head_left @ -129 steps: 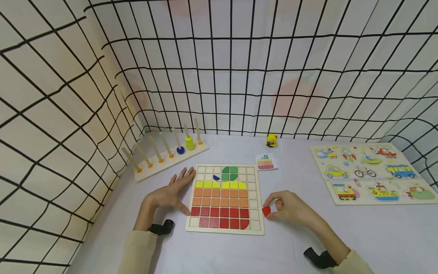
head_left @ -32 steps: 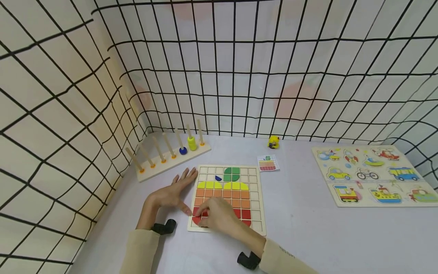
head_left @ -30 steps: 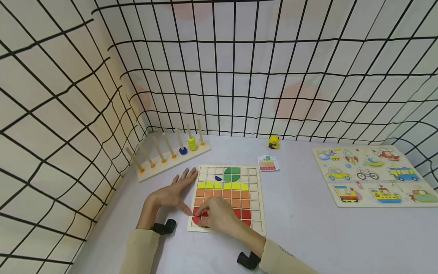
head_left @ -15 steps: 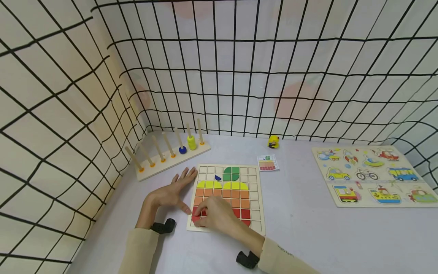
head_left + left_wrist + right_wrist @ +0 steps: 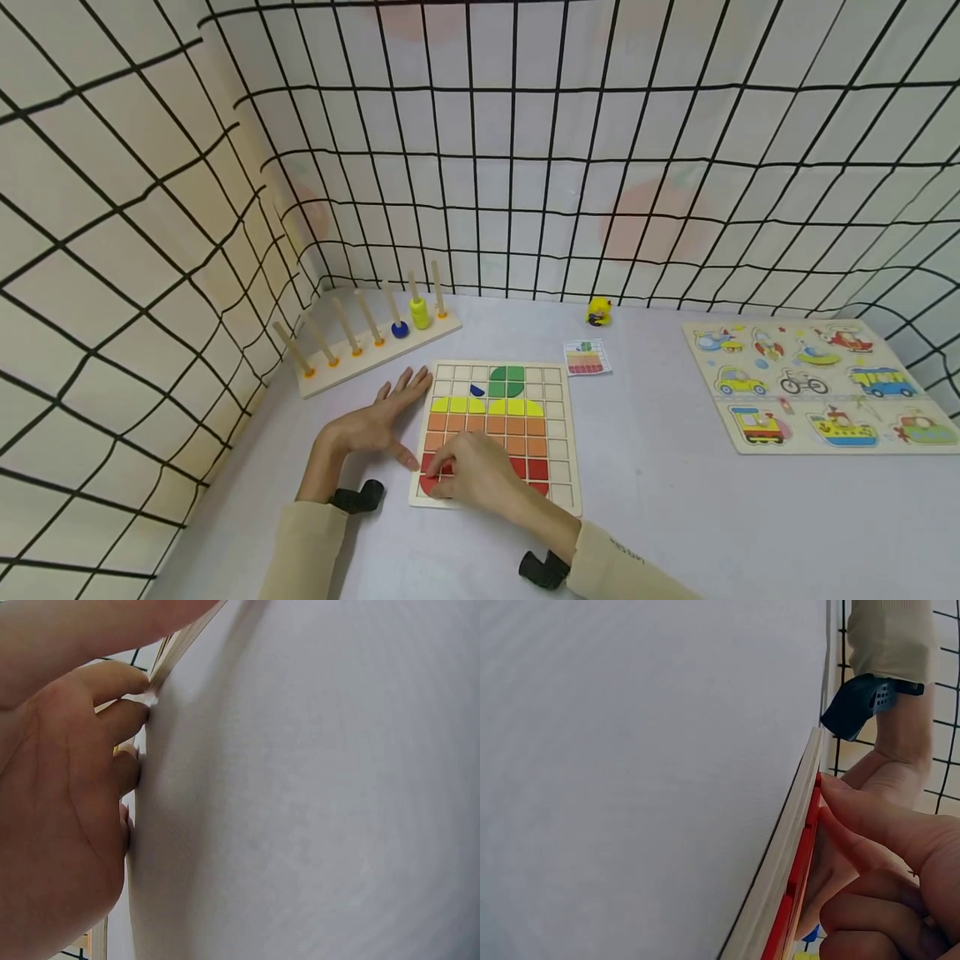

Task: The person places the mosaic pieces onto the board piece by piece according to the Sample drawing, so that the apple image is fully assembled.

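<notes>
A square wooden mosaic board (image 5: 558, 427) lies on the table, its grid bearing green, blue, yellow, orange and red pieces in rows. With thumb and index finger, my right hand (image 5: 480, 471) pinches a red rounded tile (image 5: 427, 484) at the lower-left corner cell; the hand hides part of the red rows. In the right wrist view, the thumb of the right hand (image 5: 889, 877) touches this red tile (image 5: 818, 780) at the end of a red row. Fingers spread, my left hand (image 5: 371, 427) rests against the board's left edge. The left wrist view shows its palm (image 5: 60, 802) beside that edge.
Behind the board at left stands a peg stand (image 5: 382, 354) with blue and yellow rings. A small picture card (image 5: 588, 357) and a yellow toy figure (image 5: 598, 312) lie beyond it. A vehicle puzzle board (image 5: 817, 383) is at right. Black netting (image 5: 510, 158) surrounds the table.
Several seconds ago my right hand held the red tile off the board's right side; it has since crossed to the lower-left cell. During the last second both hands have barely moved.
</notes>
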{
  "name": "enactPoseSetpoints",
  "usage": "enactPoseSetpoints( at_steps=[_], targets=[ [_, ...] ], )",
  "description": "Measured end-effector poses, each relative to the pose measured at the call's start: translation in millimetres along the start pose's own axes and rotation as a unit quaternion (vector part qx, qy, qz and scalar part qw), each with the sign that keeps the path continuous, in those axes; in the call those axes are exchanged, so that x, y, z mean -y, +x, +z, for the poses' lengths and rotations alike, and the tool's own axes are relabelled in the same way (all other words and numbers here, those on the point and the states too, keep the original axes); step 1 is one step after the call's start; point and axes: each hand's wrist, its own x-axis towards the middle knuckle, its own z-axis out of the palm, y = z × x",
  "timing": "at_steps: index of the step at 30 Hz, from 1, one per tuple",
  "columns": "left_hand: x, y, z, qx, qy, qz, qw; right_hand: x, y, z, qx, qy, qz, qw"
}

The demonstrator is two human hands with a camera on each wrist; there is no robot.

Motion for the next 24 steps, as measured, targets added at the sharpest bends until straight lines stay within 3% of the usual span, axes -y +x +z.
enactPoseSetpoints(
  at_steps=[11,18,24],
  targets=[
    [1.2,5.5,2.5,0.003,0.009,0.003,1.0000,-13.9,-7.3,-11.4,0.028,0.091,0.029,0.9950],
    [4.1,3.5,3.5,0.002,0.012,0.012,0.9999,-49.5,-30.7,-54.8,0.008,0.112,0.043,0.9928],
    [5.3,-1.8,0.8,-0.008,0.012,0.013,0.9998,-83.7,-53.5,-100.1,-0.029,0.095,0.087,0.9913]
  ],
)
